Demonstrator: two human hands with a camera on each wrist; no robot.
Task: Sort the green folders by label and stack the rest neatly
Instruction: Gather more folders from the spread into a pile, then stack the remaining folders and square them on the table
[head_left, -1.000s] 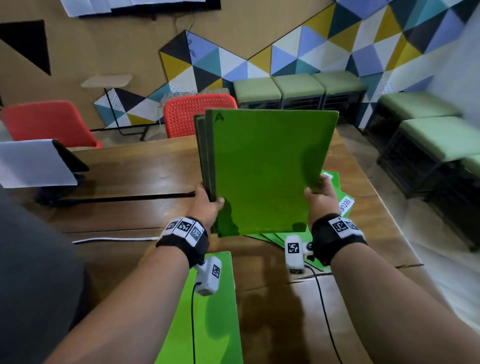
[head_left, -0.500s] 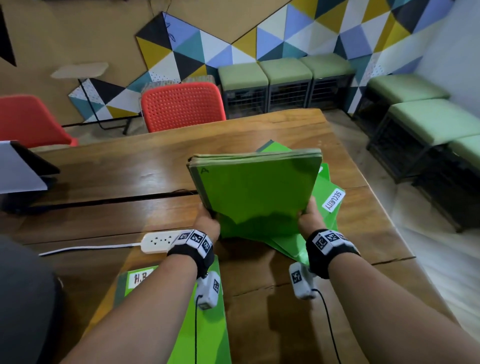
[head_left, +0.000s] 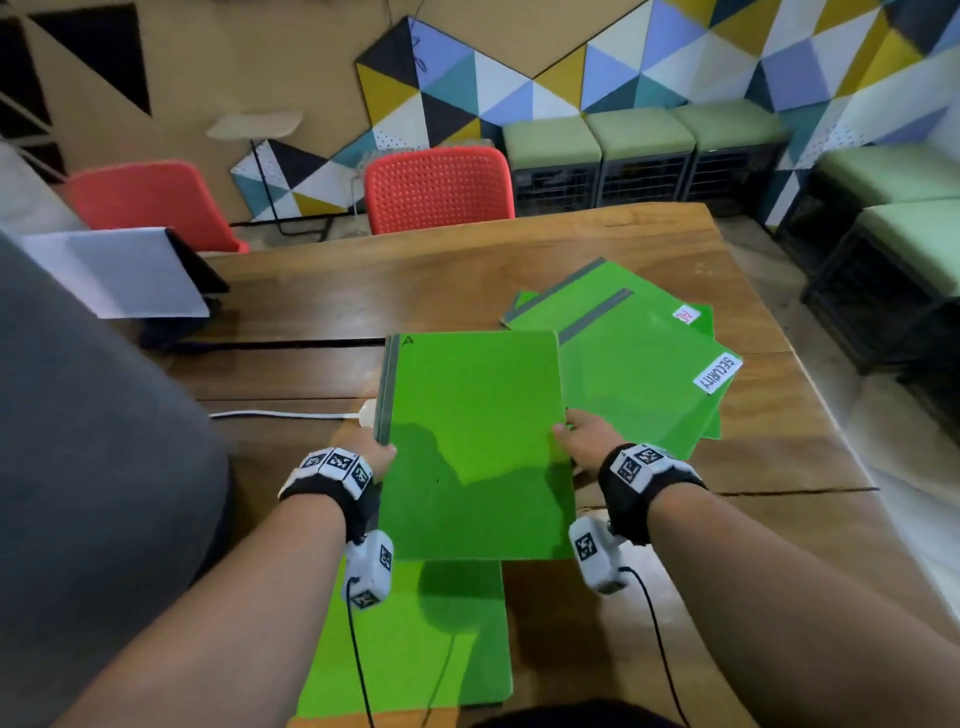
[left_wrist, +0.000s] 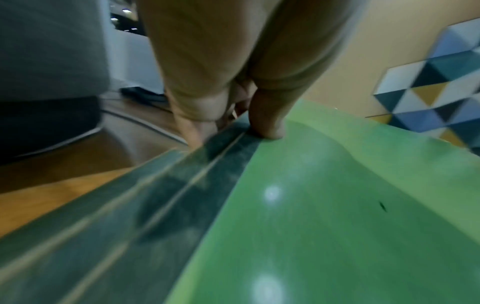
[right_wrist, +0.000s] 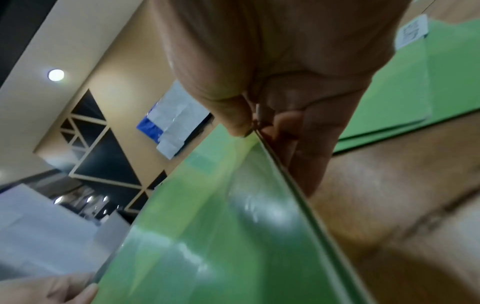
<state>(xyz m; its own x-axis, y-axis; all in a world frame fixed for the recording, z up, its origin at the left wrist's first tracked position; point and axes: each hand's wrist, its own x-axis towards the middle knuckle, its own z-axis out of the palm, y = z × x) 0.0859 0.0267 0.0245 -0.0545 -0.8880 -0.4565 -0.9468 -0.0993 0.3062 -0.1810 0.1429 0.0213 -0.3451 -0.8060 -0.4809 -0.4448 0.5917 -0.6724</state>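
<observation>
We hold the bundle of green folders level between us, left hand pinching its spine, right hand pinching the open edge, and judge the next move to be lowering it squarely onto the folder below our fingers.

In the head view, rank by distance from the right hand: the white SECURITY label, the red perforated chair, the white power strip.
From the right hand:
1. White SECURITY label, just beyond, to its right.
2. White power strip, left, past the held folders.
3. Red perforated chair, behind the table's far edge.
</observation>
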